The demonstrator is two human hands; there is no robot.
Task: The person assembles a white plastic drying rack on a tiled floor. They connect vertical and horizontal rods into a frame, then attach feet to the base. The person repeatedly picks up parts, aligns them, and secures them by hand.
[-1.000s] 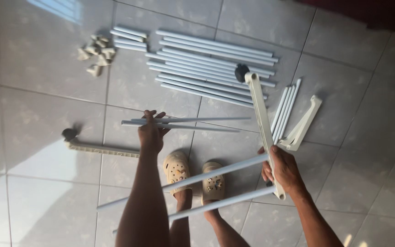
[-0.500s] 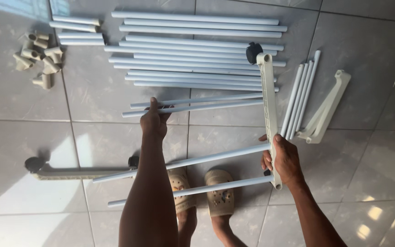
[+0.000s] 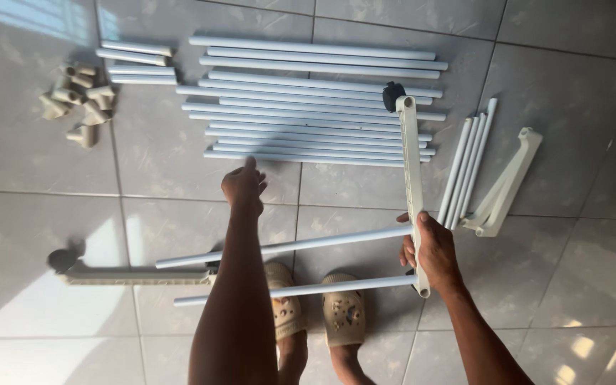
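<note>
While right hand (image 3: 433, 251) grips rail (image 3: 411, 178), left hand (image 3: 244, 185) reaches.

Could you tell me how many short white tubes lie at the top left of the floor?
4. The short white tubes lie beside the long ones: two in an upper pair, two just below, right of the pile of beige connectors. None seems hidden.

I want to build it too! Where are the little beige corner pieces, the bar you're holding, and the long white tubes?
Small beige plastic connectors (image 3: 76, 103), head view, middle of pile.
Beige plastic side bar (image 3: 411, 160), head view, upper shaft.
Long white tubes (image 3: 308, 107), head view, mid-row.
</note>
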